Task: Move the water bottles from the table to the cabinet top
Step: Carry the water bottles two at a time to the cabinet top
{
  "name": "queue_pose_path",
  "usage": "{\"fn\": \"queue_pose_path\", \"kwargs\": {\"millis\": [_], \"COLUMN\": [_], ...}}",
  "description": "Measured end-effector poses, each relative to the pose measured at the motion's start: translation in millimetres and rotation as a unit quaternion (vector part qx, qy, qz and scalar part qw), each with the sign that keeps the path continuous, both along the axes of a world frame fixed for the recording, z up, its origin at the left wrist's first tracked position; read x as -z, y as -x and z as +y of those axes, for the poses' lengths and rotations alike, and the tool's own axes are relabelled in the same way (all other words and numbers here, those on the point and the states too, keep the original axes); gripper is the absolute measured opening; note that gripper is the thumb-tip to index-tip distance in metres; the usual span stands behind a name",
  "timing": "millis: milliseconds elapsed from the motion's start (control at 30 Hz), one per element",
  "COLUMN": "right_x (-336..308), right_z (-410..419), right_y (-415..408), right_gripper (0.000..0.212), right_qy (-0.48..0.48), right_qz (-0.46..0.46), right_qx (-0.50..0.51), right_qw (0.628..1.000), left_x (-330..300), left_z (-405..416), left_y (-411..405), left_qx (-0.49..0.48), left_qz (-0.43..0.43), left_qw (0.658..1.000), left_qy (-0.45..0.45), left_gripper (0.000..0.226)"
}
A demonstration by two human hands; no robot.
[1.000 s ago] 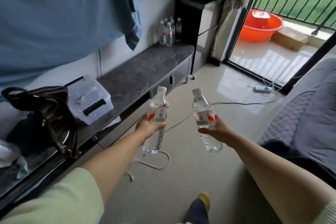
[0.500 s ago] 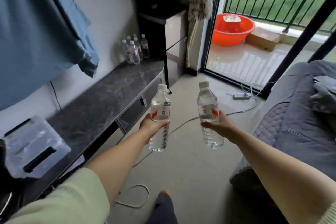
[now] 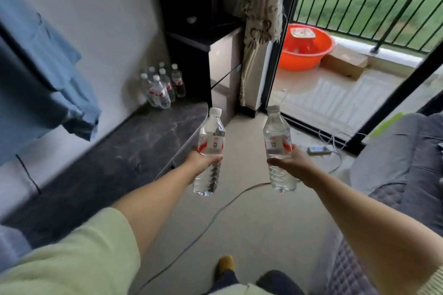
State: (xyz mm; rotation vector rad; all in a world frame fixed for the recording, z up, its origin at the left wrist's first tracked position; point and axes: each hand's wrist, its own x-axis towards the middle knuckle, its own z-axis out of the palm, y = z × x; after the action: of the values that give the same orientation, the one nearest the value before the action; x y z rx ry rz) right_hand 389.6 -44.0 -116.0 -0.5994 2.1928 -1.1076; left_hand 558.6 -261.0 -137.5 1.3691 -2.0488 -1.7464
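Left hand (image 3: 203, 161) grips one clear water bottle (image 3: 210, 151) and right hand (image 3: 293, 163) grips a second bottle (image 3: 278, 148), both upright, white-capped, red-labelled, filled with water, held above the floor. Beyond, six similar bottles (image 3: 163, 86) stand clustered at the far end of the dark marble cabinet top (image 3: 134, 151). Farther out, an orange basin (image 3: 306, 50) holds a whitish container.

Standing in a cluster of bottles (image 3: 161, 87) on the far end of the cabinet top (image 3: 134, 151), tight against the wall and just left of the tall cabinet (image 3: 203, 55). Hanging over the cabinet top's left edge: a cloth (image 3: 48, 93). Being held out over the floor (image 3: 239, 211), right of the cabinet top's right edge: one bottle (image 3: 209, 153) in the left hand (image 3: 202, 161), another bottle (image 3: 278, 148) in the right hand (image 3: 293, 166), side by side and apart. Trailing across the floor beneath them: a cable (image 3: 215, 218). Lying behind the right hand, near the doorway: a power strip (image 3: 318, 149). Sitting beyond the doorway, on the balcony: a basin (image 3: 306, 48), with a box (image 3: 345, 63) just to its right. Lying to the right: bedding (image 3: 395, 175).
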Motion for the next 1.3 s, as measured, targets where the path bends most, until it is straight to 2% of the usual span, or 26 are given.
{"fn": "queue_pose_path", "kwargs": {"millis": [200,367,500,667,767,867,1067,1300], "right_x": [-1.1,9.3,15.4,18.8,28.8,35.6,55.4,80.0], "right_z": [-76.6,-156.0,-227.3,-311.5,-343.2,-377.7,-449.5,-556.8], "right_y": [63.4,118.0,179.3,243.0,256.5,262.9,279.7,296.6], "right_gripper": [0.035,0.03,0.033,0.062,0.061,0.059,0.062,0.066], "right_qy": [-0.021,-0.032,-0.022,-0.07,-0.084,-0.081,-0.112,-0.096], "right_qz": [-0.021,-0.021,-0.017,-0.022,-0.021,-0.031,-0.039,-0.063], "right_qx": [-0.034,-0.081,-0.138,-0.176,-0.175,-0.19,-0.219,-0.205], "right_qw": [0.999,0.996,0.99,0.982,0.981,0.978,0.968,0.972], "left_x": [-5.2,1.2,1.0,-6.1,3.1,12.8,38.8,67.8], "left_z": [-72.1,-127.8,-172.9,-222.8,-234.4,-258.1,-323.0,-423.4], "left_y": [47.9,87.3,130.3,176.7,186.1,191.0,211.1,247.4], "left_qx": [-0.031,-0.08,-0.133,-0.209,-0.246,-0.277,-0.263,-0.249], "left_qz": [-0.023,-0.047,-0.035,-0.022,-0.037,-0.047,-0.044,-0.03], "left_qw": [0.999,0.995,0.99,0.977,0.967,0.957,0.956,0.962], "left_qy": [-0.019,-0.034,-0.04,-0.045,-0.062,-0.077,-0.124,-0.111], "left_gripper": [0.033,0.048,0.046,0.055,0.051,0.058,0.072,0.068]}}
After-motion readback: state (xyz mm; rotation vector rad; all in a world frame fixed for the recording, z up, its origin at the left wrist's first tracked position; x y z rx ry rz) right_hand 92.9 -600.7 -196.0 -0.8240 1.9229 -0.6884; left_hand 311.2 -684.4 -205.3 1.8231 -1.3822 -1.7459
